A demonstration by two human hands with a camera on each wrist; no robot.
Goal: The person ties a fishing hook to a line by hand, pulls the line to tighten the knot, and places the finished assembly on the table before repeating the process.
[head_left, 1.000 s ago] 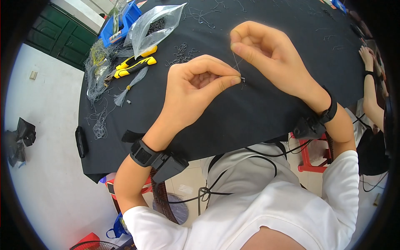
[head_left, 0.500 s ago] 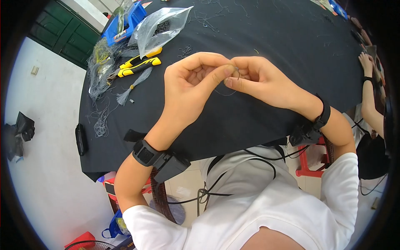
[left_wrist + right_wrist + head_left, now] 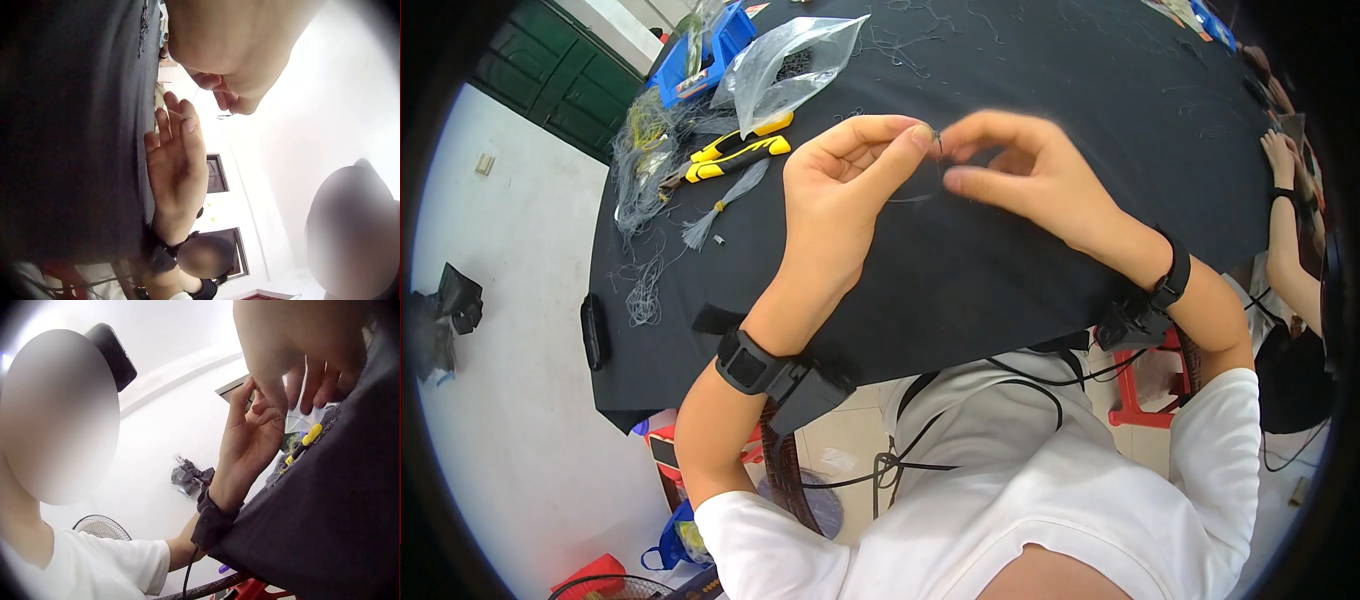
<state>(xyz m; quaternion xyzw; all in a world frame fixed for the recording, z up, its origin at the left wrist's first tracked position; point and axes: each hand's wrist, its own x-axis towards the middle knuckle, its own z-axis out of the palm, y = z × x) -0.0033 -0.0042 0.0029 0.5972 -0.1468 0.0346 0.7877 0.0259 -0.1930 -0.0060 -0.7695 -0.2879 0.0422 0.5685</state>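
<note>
My left hand [image 3: 835, 195] pinches a small dark fish hook [image 3: 939, 146] between thumb and index finger. The hook's end sticks out past the fingertips; in the left wrist view the hook [image 3: 224, 116] shows as a thin dark piece at them. A thin fishing line [image 3: 915, 198] hangs in a loop below the hook. Close to the right of the hook is my right hand [image 3: 1040, 175], blurred, with its thumb and index fingertips apart. In the left wrist view a pale strand [image 3: 179, 114] crosses the right fingertips. Both hands are above the black-covered table [image 3: 1000, 270].
At the left of the table lie yellow-black pliers [image 3: 738, 160], a tied line bundle [image 3: 725, 208] and tangled line [image 3: 643, 295]. Behind them are a clear plastic bag [image 3: 800, 75] and a blue bin [image 3: 700, 60]. Another person's arm [image 3: 1287, 220] rests at the far right.
My right hand has come down from above toward the left hand, met it, then drawn slightly apart with fingers spread. My left hand has shifted up and left with the hook.
</note>
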